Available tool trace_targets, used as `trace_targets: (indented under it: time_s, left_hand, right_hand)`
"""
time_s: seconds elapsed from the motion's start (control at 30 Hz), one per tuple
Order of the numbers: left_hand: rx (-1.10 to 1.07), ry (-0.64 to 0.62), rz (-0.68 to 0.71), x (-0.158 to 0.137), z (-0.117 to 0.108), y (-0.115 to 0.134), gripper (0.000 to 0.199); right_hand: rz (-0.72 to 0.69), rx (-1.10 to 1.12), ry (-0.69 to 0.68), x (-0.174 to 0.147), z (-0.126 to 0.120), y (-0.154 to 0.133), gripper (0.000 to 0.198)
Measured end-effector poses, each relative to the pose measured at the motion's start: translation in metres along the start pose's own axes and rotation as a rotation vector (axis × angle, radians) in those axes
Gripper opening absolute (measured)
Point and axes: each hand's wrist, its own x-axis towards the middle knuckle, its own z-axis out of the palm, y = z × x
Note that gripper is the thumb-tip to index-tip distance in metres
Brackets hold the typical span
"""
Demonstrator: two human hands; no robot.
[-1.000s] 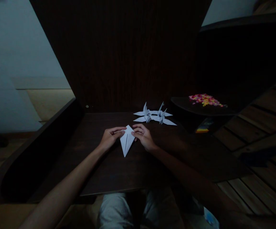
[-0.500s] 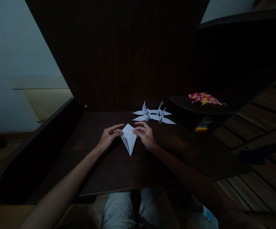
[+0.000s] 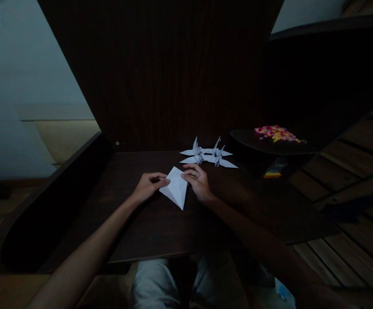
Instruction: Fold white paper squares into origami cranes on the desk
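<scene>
Between my hands is a piece of folded white origami paper (image 3: 177,186), kite-shaped, its long point toward me. My left hand (image 3: 149,185) pinches its left side, thumb on top and fingers curled behind. On the upper right edge, my right hand (image 3: 198,181) grips the paper with the thumb on its face; the fingertips bend over behind it. Several white paper cranes (image 3: 207,158) stand close together just beyond my right hand, wings spread and touching or overlapping one another.
The dark wooden desk (image 3: 135,240) has a tall back panel (image 3: 160,77) and a raised left side (image 3: 54,201). At the right, a low shelf (image 3: 247,141) bears a heap of small pink, red and yellow pieces (image 3: 277,133). Beneath it shows a yellow-edged packet (image 3: 273,169).
The paper's left flap has opened out to the left, so the sheet looks wider and its lower point has swung right. My left thumb has moved further onto the paper.
</scene>
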Motion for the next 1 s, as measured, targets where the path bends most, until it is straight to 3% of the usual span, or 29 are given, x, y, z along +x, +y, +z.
trace_targets:
  time_s: [0.37, 0.77, 1.0]
  left_hand:
    - [-0.022, 0.063, 0.014, 0.002, -0.004, -0.004, 0.026]
    - [-0.095, 0.131, -0.038, 0.006, -0.009, -0.006, 0.020]
    - [-0.120, 0.087, -0.021, 0.010, -0.011, -0.010, 0.048]
  right_hand:
    - [0.067, -0.010, -0.050, 0.002, -0.001, -0.001, 0.027]
    - [-0.005, -0.137, 0.018, 0.003, -0.004, 0.000, 0.024]
    - [-0.108, -0.193, 0.109, 0.007, -0.003, 0.006, 0.017]
